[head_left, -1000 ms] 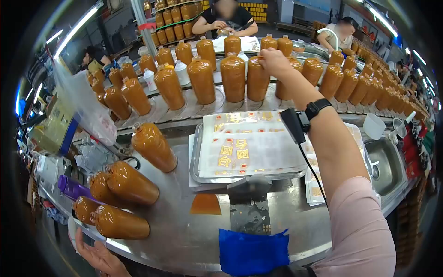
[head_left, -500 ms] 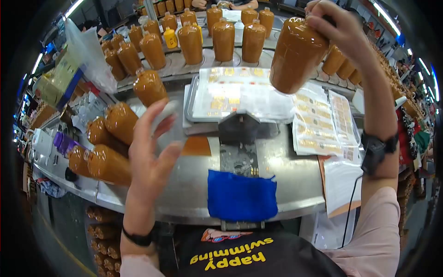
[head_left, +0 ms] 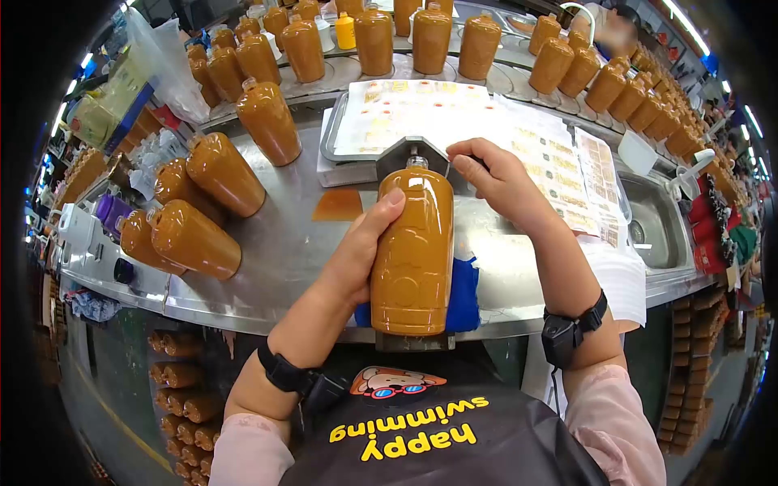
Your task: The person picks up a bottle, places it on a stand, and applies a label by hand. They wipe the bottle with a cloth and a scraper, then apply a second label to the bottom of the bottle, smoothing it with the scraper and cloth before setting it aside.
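Observation:
A glossy brown bottle lies over a blue cloth in front of me, its neck pointing away against a dark metal bracket. My left hand is closed around the bottle's left side, thumb on top. Just right of the neck, my right hand has its fingers curled together beside the bracket. Something small and dark shows between those fingers, too hidden to name. Behind the bracket, sheets of gold and red decals lie on a metal tray.
Several brown bottles stand or lean at my left, the nearest a tilted bottle. More bottles line a curved conveyor at the back, with a yellow container. More decal sheets and a sink are at right.
The bottle has come down from the upper right, where my right hand held it, onto the blue cloth. My left hand has moved right and gripped it; my right hand is now beside the neck.

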Tool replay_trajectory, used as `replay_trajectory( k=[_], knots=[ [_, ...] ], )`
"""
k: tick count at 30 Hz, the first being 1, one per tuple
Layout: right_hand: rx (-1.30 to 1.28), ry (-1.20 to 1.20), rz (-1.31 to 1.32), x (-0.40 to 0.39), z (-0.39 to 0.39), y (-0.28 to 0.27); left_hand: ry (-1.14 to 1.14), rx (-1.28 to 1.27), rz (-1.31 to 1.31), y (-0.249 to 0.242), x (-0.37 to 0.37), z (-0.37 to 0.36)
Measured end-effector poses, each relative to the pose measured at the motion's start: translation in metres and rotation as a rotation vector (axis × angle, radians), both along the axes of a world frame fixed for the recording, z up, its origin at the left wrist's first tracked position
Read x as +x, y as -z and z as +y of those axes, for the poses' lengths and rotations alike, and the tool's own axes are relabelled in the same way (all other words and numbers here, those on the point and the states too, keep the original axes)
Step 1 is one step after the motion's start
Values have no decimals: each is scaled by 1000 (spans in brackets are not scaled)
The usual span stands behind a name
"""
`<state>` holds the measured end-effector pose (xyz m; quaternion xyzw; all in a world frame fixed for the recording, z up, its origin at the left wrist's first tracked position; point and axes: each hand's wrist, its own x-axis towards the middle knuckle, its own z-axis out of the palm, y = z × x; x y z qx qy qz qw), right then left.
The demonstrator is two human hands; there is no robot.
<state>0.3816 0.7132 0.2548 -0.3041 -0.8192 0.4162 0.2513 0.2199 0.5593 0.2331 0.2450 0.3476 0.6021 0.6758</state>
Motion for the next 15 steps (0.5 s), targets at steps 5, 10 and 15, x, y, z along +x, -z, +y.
replay_trajectory(
  k=[5,10,15],
  knots=[
    [281,-2,-20,1,30,4,-33,-34,-35,11,-8,22],
    [600,-89,-358,-48,90,20,-93,37,140,13,-8,24],
    [661,-238,-717,-83,89,17,-131,50,197,14,-6,19]
  ],
)
